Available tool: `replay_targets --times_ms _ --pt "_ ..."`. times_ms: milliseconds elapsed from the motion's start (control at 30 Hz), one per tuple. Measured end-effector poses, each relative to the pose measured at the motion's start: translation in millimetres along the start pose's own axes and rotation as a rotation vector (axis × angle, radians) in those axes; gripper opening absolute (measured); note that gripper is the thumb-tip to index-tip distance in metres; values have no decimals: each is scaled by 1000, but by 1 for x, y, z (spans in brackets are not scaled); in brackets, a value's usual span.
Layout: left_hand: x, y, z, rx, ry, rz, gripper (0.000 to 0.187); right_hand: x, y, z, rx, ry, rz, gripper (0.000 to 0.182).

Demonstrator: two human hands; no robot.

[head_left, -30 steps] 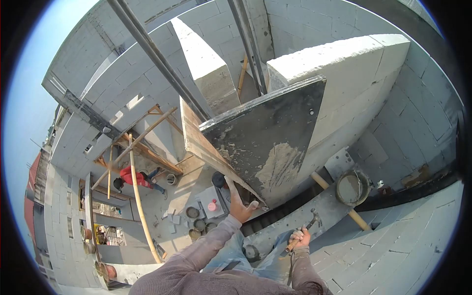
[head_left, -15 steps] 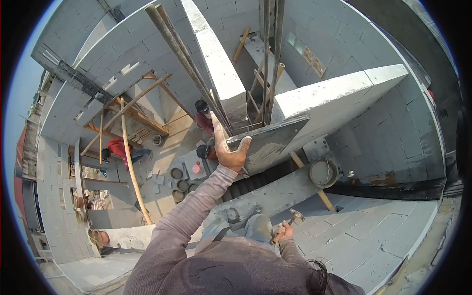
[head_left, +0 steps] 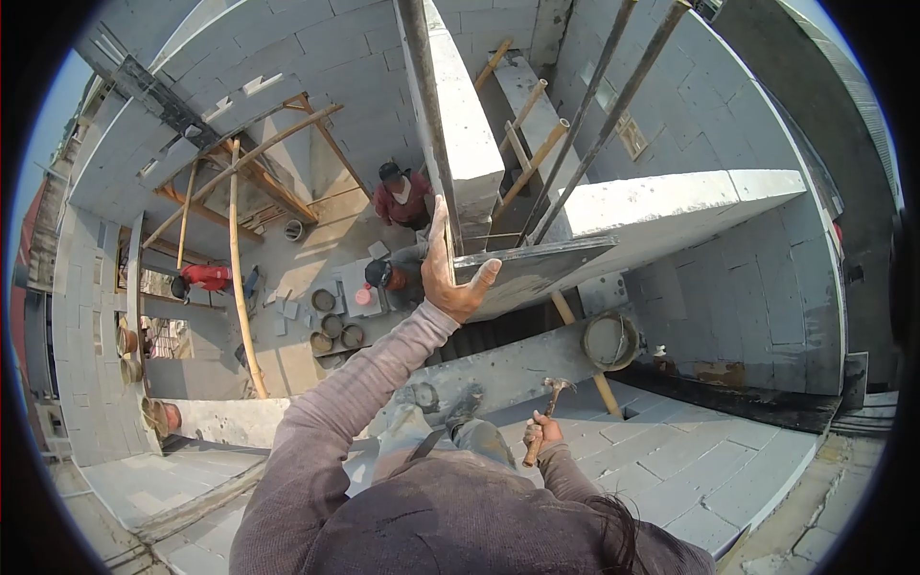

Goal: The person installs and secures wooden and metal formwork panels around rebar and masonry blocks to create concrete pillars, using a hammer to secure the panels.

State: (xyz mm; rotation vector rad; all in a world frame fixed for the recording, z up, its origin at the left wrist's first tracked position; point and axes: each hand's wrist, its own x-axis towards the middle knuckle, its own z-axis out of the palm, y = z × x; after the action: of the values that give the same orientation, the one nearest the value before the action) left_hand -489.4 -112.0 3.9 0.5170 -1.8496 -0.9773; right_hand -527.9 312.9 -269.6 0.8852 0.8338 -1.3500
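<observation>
My left hand (head_left: 455,280) braces the corner of a dark formwork board (head_left: 546,264), its fingers stretched up along the left side and its thumb spread across the front face. The board stands against the end of a block wall, around several upright steel bars (head_left: 599,120). Lower down, my right hand (head_left: 546,433) is closed around the wooden handle of a claw hammer (head_left: 532,450). The hammer's head points up and is apart from the board.
Beneath me runs a grey plank (head_left: 517,369) with a mortar bucket (head_left: 610,341) at its right end. Far below, two people crouch near more buckets (head_left: 352,335), and another person in red (head_left: 206,277) bends to the left. Bamboo poles (head_left: 240,287) stand there.
My view has shifted, so the walls and bars appear moved. My right hand has raised the hammer slightly and turned it more upright. The left hand stays at the board's corner.
</observation>
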Motion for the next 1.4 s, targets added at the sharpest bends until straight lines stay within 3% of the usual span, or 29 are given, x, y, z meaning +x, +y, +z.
replay_targets --times_ms 100,200,267,400,433,600,800,1400 --pt "2 2 1 -70 23 -40 107 1 1 4 -47 24 31 30" --pt "2 0 2 69 56 24 109 -1 2 8 -116 69 49 28" --pt "2 4 3 -151 28 -34 107 -4 3 12 -185 114 59 26" --pt "-2 -2 2 -27 22 -53 110 -7 3 13 -268 208 84 26" --pt "2 -2 1 32 57 33 111 -6 0 13 -277 214 91 26" --pt "-2 -9 4 -77 23 -44 113 -1 -5 7 -301 288 197 27" --pt "-3 -8 2 110 14 54 108 5 -9 5 -364 324 161 27" --pt "-5 -14 5 -25 8 -5 115 20 -22 17 -427 305 215 30"
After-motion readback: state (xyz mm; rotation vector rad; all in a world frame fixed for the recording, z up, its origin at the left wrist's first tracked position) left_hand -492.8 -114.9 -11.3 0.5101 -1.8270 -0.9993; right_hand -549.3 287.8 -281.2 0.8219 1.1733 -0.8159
